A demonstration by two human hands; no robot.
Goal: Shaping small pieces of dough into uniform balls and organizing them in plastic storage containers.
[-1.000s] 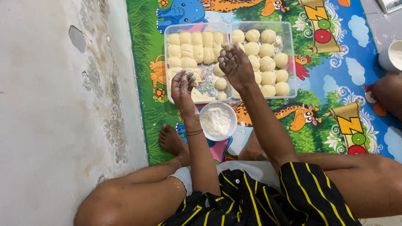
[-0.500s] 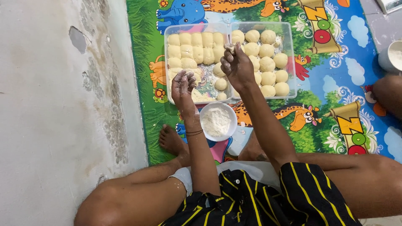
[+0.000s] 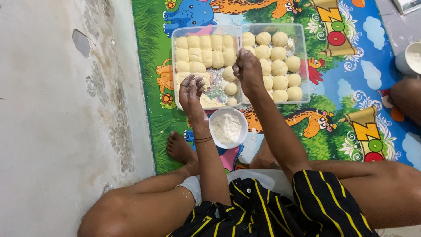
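Under two hands [image 3: 219,81], two trays [image 3: 302,66]

Single view, head-worn camera. It is looking almost straight down from above the seated person, facing away from the body toward the floor ahead. The person's lap and knees are filling the near edge; the two clear trays [image 3: 302,66] are lying toward the far edge, at arm's reach. The left hand [image 3: 191,90] and right hand [image 3: 247,70] are sitting mid-frame. A bare grey floor strip [image 3: 57,118] is taking up the left; the patterned mat [image 3: 351,87] is running off the right. No second view is sharing the scene.
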